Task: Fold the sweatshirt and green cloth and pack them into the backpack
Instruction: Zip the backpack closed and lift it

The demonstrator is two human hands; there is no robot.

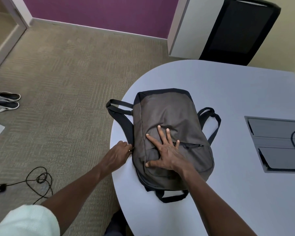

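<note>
Backpack (170,116): grey-brown, lying flat near the rounded end of the bench (237,86). Right hand (165,150): fingers spread wide, palm flat on the backpack's front. Left hand (119,152): fingers pinched at the backpack's left edge; what they grip cannot be told.

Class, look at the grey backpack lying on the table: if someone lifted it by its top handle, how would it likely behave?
The backpack would probably sag and fold; its fabric dimples under the flat right hand. It looks fairly flat, so likely light. The loose straps would probably dangle and drag across the table.
</note>
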